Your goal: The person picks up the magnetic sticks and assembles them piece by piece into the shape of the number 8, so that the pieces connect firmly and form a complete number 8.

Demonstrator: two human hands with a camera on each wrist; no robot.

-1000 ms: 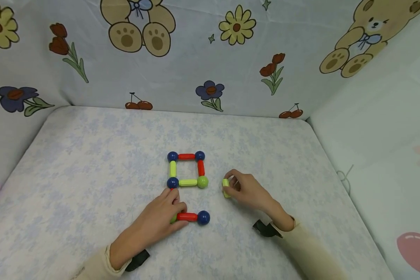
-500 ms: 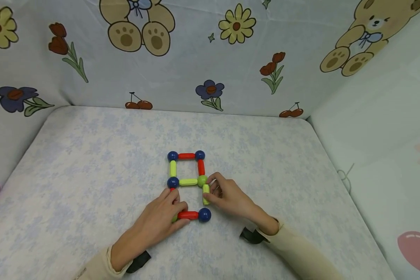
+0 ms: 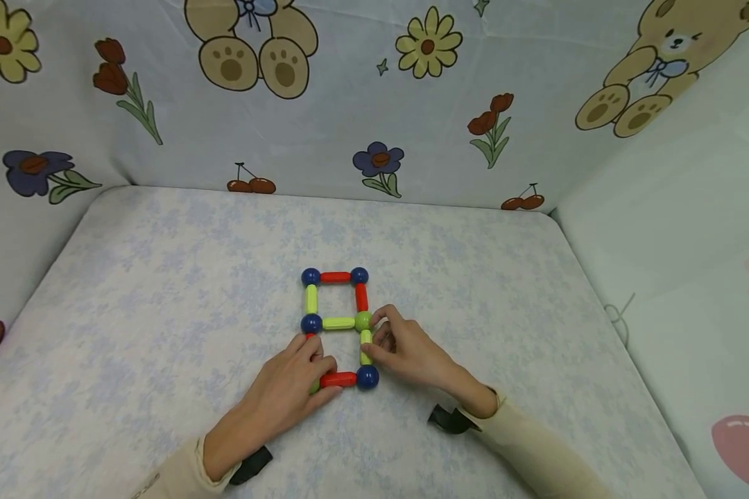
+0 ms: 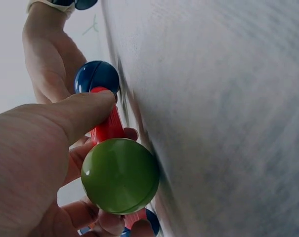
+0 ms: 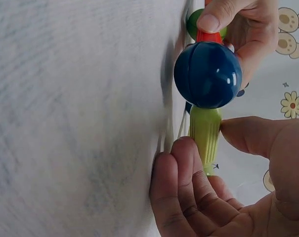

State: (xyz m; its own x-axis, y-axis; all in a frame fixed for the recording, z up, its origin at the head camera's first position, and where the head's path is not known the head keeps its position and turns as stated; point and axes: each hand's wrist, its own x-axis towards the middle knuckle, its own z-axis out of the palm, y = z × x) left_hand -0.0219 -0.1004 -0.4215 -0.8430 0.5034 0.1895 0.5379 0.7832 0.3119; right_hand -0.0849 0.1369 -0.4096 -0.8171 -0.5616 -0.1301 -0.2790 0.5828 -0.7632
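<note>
A flat frame of magnetic rods and balls lies on the table in the head view. My right hand (image 3: 415,352) pinches a yellow-green rod (image 5: 206,133) between thumb and fingers; the rod joins the middle green ball (image 3: 363,320) and the front blue ball (image 3: 367,377). My left hand (image 3: 283,391) grips the front red rod (image 3: 339,379), its thumb along the rod in the left wrist view. The front-left green ball (image 4: 120,175) sits by that hand's palm, partly covered in the head view. Another red rod (image 4: 135,217) lies under its other fingers, mostly hidden.
Behind the hands, the far square has blue balls (image 3: 311,276), red rods (image 3: 336,277) and yellow-green rods (image 3: 338,323). The pale patterned table (image 3: 162,291) meets a printed cloth wall (image 3: 324,132) at the back. A white cord (image 3: 621,319) hangs at the right.
My right hand has moved left with the yellow-green rod, which now touches the green ball and the front blue ball. The front red rod and its blue ball have shifted slightly toward the far square.
</note>
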